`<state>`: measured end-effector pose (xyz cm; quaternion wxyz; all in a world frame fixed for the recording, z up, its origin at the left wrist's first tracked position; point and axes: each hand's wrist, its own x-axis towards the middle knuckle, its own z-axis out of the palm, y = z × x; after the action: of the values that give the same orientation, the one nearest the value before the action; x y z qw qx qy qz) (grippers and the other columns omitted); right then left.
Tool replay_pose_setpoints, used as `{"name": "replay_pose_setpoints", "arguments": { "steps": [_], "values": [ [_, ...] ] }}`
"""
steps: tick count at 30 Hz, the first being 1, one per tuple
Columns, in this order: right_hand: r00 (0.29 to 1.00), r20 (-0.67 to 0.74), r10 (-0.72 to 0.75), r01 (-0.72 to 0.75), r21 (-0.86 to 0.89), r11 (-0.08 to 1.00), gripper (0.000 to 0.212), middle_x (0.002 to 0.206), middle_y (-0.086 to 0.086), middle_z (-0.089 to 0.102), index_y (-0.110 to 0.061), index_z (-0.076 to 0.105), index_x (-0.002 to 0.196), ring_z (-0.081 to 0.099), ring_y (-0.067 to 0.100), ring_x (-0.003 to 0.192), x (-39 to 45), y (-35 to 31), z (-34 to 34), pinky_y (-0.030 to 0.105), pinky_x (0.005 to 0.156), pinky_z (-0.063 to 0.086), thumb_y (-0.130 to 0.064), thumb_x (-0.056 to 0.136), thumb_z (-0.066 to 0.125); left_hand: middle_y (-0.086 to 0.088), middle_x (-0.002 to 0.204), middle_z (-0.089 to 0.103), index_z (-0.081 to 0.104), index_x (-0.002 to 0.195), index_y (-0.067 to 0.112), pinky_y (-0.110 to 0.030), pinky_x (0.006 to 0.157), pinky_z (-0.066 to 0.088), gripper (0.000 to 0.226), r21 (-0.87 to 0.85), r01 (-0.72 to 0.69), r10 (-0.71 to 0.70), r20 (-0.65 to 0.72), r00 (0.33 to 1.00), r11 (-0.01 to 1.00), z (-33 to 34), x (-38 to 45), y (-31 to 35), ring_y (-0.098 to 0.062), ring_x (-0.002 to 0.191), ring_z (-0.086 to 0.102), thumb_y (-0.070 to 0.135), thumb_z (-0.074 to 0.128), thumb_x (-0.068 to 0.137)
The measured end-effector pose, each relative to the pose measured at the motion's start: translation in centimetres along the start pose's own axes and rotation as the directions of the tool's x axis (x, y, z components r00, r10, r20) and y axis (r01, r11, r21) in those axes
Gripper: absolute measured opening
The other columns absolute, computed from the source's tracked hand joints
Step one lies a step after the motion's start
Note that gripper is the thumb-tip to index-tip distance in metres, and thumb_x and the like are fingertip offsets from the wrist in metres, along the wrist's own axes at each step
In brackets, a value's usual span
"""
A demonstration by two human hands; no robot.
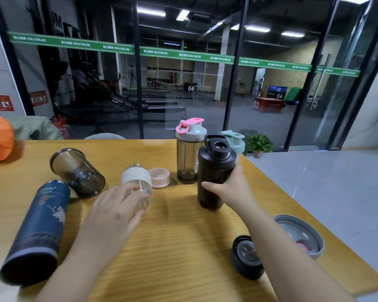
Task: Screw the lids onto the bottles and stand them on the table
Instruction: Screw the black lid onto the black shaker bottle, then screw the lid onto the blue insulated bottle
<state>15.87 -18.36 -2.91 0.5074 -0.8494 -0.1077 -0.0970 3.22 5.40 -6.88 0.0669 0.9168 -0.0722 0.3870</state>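
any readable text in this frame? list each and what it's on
"MAXIMUM", repeated, after small characters too blurred to read: green stripe on the glass wall
"MYPRO...", rest hidden: smoky shaker bottle with pink lid
"04": white number behind the glass
"03": red box
"02" and "04": dark blue sign
Red wall posters: unreadable

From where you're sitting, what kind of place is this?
Most likely a gym or fitness studio. Beyond the glass wall stand rowing machines and a numbered jump box, and protein shaker bottles crowd the wooden table.
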Motion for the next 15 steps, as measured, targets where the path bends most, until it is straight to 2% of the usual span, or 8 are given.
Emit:
{"name": "replay_pose_setpoints", "arguments": {
  "steps": [2,5,11,15],
  "values": [
    [1.000,-0.002,0.014,-0.014,-0.004,1.000,0.084,0.129,-0.002,0.054,-0.014,0.032,0.132,0.052,0.021,0.120,-0.1,0.1,0.2,0.028,0.086,0.042,-0.028,0.069,0.086,-0.001,0.100,0.064,0.068,0.095,0.020,-0.044,0.069,0.056,0.053,0.103,0.027,-0.038,0.104,0.994,0.994,-0.6,-0.7,-0.1,-0.027,0.090,0.065,0.010,0.091,0.049],
    [0.999,0.000,0.036,-0.036,-0.016,0.999,0.078,0.129,0.001,0.054,-0.014,0.035,0.127,0.052,0.022,0.120,-0.2,0.2,0.5,0.028,0.085,0.042,-0.030,0.069,0.085,-0.003,0.095,0.067,0.071,0.089,0.020,-0.041,0.059,0.055,0.059,0.191,0.045,-0.076,0.159,0.984,0.981,-1.2,-1.8,-0.2,-0.027,0.085,0.068,0.013,0.095,0.036],
    [0.998,-0.007,0.061,-0.061,-0.006,0.998,0.072,0.125,0.001,0.053,-0.017,0.034,0.118,0.052,0.023,0.119,-0.5,0.3,1.0,0.028,0.084,0.042,-0.031,0.069,0.085,-0.006,0.093,0.067,0.071,0.089,0.016,-0.042,0.057,0.056,0.058,0.213,0.061,-0.089,0.122,0.989,0.975,-2.9,-3.4,-0.5,-0.029,0.081,0.069,0.009,0.094,0.036],
    [0.998,-0.001,0.067,-0.067,0.000,0.998,0.079,0.131,0.004,0.051,-0.016,0.033,0.128,0.050,0.024,0.122,-0.5,0.1,1.3,0.029,0.087,0.041,-0.030,0.070,0.084,-0.007,0.097,0.067,0.071,0.089,0.016,-0.039,0.057,0.056,0.054,0.223,0.101,-0.126,0.102,0.987,0.969,-4.1,-4.5,-1.0,-0.029,0.082,0.069,0.006,0.093,0.041]
  ]
}}
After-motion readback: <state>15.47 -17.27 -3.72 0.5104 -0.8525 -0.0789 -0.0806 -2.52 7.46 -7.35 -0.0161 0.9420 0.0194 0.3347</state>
